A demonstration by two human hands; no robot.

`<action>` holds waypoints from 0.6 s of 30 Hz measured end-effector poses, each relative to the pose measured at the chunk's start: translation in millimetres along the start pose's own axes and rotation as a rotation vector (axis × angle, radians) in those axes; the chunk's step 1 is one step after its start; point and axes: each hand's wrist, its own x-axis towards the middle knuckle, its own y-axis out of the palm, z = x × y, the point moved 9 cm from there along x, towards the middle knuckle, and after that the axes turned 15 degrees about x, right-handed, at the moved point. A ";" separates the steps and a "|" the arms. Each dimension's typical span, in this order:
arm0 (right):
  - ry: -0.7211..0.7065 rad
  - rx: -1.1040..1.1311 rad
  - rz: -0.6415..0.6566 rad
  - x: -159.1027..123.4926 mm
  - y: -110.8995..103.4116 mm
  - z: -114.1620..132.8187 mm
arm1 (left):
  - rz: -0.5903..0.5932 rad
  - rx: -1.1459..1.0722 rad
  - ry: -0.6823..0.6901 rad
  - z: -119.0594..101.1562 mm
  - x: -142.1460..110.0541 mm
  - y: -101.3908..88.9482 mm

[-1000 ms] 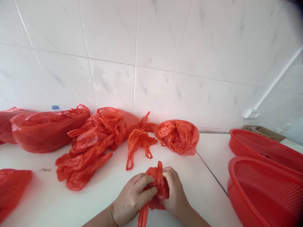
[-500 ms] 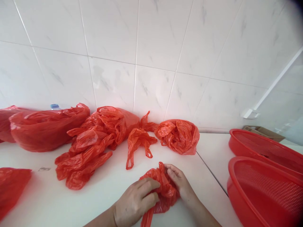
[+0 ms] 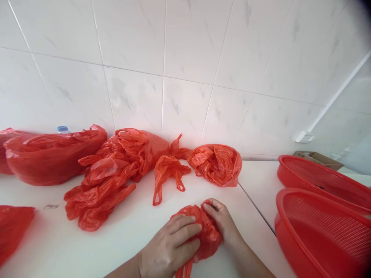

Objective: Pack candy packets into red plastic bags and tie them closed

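Observation:
A crumpled red plastic bag [image 3: 209, 240] is bunched between my two hands at the near side of the white table. My left hand [image 3: 174, 243] lies over its left side with fingers curled onto the plastic, and a strip of the bag hangs below that palm. At the bag's upper right, my right hand [image 3: 222, 220] pinches a gathered piece between thumb and fingers. Just beyond the hands lies a small loose red bag [image 3: 168, 172] with its handle loops spread. To its right sits a rounded, stuffed red bag [image 3: 217, 165].
A large heap of red bags [image 3: 127, 154] and a full red bag [image 3: 55, 160] stand along the tiled wall. Another red bag [image 3: 14, 227] lies at the left edge. Two red plastic baskets [image 3: 290, 227] stand on the right. A cardboard box [image 3: 321, 159] is behind them.
My left hand has moved further over the bag. The upright gathered tip has been folded down at my right fingers. The view has shifted slightly.

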 end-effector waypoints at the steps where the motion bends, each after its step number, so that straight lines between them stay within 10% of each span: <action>1: -0.025 -0.012 -0.037 0.5 -5.0 2.8 | 0.005 0.014 0.003 -0.1 -0.5 -0.3; 18: -0.178 -0.293 -0.266 7.6 -44.4 31.3 | 0.042 -0.052 -0.015 -15.3 7.0 -5.6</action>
